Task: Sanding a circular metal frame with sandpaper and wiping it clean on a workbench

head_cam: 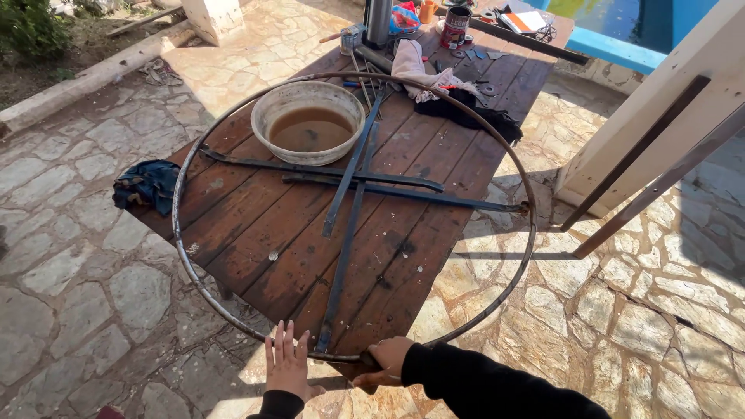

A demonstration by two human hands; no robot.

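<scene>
A large round metal hoop [175, 209] lies over a brown wooden table [256, 248], with several flat dark metal bars [365, 186] crossing inside it. My right hand [386, 361] grips the hoop's near rim at the table's front corner. My left hand [287, 365] is flat with fingers spread, resting just beside the rim, left of the right hand. A long bar [339, 271] runs from between my hands toward the table's far end.
A white basin of brown water [308, 120] sits inside the hoop at the far left. Rags [434, 81], a can [455, 25] and small tools crowd the far end. A blue cloth [146, 185] hangs at the left edge. Metal bars [660, 182] lean against a pillar on the right. Stone paving surrounds the table.
</scene>
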